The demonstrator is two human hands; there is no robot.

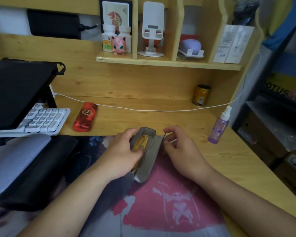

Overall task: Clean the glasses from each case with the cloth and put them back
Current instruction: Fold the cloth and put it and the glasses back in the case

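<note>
Left hand (126, 149) gripped thin wire-framed glasses (148, 142) over yellow cloth (140, 142) inside open grey case (148, 161); right hand (178, 146) pinched case lid edge. Red case (85, 116) shut on wooden bench (161, 120).

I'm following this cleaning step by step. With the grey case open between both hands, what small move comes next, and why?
Probably the left hand lifts the glasses out: they lie inside the open grey case while the right hand holds its flap.
</note>
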